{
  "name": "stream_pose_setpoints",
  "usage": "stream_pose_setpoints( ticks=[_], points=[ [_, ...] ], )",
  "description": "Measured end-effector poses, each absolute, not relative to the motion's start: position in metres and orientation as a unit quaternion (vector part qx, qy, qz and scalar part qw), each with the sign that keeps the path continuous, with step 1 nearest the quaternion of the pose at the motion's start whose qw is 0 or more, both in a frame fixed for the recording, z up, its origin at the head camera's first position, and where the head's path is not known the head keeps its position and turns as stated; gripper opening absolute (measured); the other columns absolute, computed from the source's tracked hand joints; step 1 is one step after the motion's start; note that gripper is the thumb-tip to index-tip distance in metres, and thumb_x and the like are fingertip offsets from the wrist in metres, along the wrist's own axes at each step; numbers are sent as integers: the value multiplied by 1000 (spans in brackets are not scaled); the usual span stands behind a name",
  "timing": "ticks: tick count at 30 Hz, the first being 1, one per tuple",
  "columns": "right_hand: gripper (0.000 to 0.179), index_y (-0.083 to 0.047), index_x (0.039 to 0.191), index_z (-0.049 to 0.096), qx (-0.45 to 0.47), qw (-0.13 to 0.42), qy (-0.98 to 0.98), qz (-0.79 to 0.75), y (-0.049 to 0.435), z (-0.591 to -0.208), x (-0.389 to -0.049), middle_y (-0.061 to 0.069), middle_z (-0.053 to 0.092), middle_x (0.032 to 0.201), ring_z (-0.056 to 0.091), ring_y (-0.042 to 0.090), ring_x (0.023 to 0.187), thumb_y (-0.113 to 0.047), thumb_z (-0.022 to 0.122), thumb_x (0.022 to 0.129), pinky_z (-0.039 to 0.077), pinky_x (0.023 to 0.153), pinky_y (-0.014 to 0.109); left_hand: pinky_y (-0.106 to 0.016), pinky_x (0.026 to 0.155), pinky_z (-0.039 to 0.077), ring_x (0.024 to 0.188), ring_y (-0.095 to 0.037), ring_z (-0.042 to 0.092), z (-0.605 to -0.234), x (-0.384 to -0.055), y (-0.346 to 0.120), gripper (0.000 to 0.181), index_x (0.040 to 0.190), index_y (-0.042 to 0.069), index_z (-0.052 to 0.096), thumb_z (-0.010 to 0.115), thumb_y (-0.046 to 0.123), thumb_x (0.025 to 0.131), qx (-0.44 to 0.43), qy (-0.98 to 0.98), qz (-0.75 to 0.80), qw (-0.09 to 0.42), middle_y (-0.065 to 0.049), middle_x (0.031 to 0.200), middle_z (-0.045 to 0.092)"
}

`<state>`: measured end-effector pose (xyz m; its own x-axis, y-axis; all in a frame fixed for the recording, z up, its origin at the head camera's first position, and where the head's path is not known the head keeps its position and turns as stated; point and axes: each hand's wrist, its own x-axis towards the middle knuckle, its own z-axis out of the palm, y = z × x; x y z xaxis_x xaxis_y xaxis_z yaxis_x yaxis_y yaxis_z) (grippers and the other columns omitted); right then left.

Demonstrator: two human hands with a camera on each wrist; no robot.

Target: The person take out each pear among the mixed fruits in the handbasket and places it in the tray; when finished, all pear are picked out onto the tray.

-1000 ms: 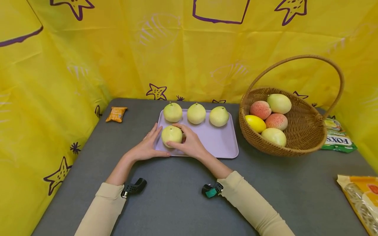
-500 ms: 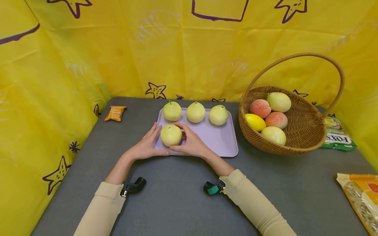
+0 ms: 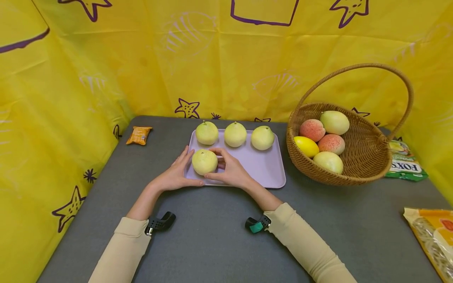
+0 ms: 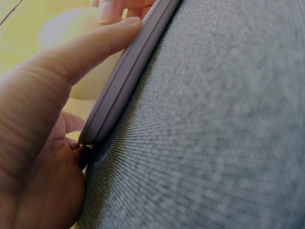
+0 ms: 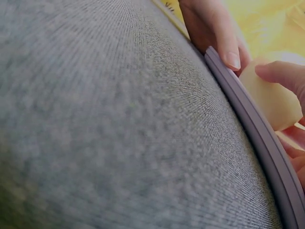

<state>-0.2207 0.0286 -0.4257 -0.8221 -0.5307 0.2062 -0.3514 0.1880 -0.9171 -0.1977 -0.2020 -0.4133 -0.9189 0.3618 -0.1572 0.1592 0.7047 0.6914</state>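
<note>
A pale green round fruit (image 3: 204, 162) sits at the left front of the lilac tray (image 3: 263, 167). My right hand (image 3: 228, 169) holds its right side, with the thumb (image 5: 276, 72) against the near side and the fingers curled behind. My left hand (image 3: 177, 173) rests around the tray's near left corner. Its fingers lie straight along the left edge, and the thumb (image 4: 109, 43) stretches along the front rim. Behind, a row of similar fruits stands on the tray: a left one (image 3: 207, 133), a middle one (image 3: 235, 135) and a right one (image 3: 262, 138).
A wicker basket (image 3: 364, 161) with a tall handle holds several fruits, right of the tray. A green packet (image 3: 407, 167) lies partly behind it. An orange packet (image 3: 139, 135) lies at the back left, a clear-and-orange bag (image 3: 435, 239) at the right edge.
My right thumb has slid from the front of the fruit to its lower right edge. The fruit has shifted very slightly left. My left hand has stayed at the tray corner.
</note>
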Motion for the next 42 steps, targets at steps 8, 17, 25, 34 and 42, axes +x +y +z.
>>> stream_pose_setpoints(
  ticks=[8, 17, 25, 34, 42],
  points=[
    [75, -4, 138, 44, -293, 75, 763, -571, 27, -426, -221, 9, 50, 137, 61, 23, 114, -7, 85, 75, 49, 93, 27, -69, 108, 9, 145, -43, -3, -415, -199, -202, 123, 157, 9, 5, 81, 54, 72, 143, 915, 351, 139, -10, 162, -13],
    [78, -3, 141, 40, -287, 88, 770, -563, 30, -422, -221, 11, 47, 142, 58, 24, 118, -11, 85, 76, 48, 94, 29, -70, 107, 9, 145, -43, -4, -415, -200, -201, 124, 158, 10, 5, 81, 56, 71, 140, 912, 357, 145, -10, 162, -13],
    [75, -5, 144, 40, -206, 84, 772, -595, 47, -415, -209, 14, 47, 143, 55, 26, 120, -15, 80, 82, 49, 94, 37, -67, 109, 9, 146, -41, -3, -415, -200, -201, 123, 157, 9, 6, 81, 55, 72, 145, 914, 353, 138, -12, 162, -12],
    [41, -5, 130, 57, -158, 51, 738, -654, 80, -386, -192, 18, 57, 130, 59, 26, 109, -10, 68, 91, 49, 84, 35, -68, 109, 8, 145, -44, -3, -419, -197, -206, 122, 157, 7, 7, 82, 52, 72, 147, 914, 356, 131, -13, 162, -12],
    [31, -4, 124, 62, -161, 59, 740, -651, 124, -350, -177, 7, 62, 123, 57, 23, 110, -10, 65, 94, 49, 86, 31, -69, 107, 7, 145, -44, -3, -420, -200, -204, 120, 157, 8, 8, 81, 53, 73, 153, 913, 355, 133, -12, 162, -13]
  ],
)
